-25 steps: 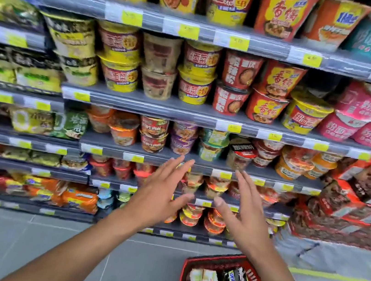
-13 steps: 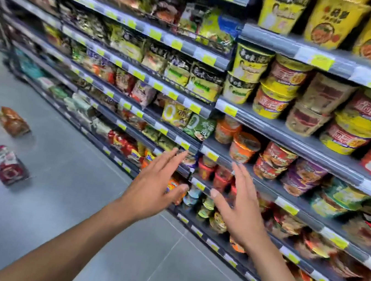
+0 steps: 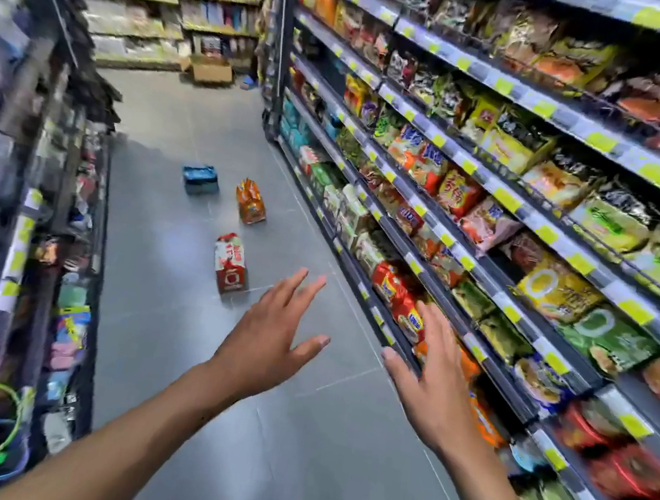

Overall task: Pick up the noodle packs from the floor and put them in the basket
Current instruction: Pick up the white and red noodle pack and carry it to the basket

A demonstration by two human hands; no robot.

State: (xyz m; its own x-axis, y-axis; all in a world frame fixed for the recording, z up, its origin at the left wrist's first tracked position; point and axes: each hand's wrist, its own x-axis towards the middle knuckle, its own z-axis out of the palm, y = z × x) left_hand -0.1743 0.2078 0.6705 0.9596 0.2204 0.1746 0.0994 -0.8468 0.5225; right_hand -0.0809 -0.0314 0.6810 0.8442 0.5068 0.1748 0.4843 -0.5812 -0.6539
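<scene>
Both hands reach forward empty, fingers spread: left hand (image 3: 270, 339), right hand (image 3: 431, 376). On the grey tiled floor (image 3: 291, 437) ahead lie a red-and-white noodle pack (image 3: 230, 264), farther an orange noodle pack (image 3: 250, 202) and a blue noodle pack (image 3: 200, 179).

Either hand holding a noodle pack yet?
No: the left hand and right hand are both open and empty, and the red pack lies on the floor ahead.
</scene>
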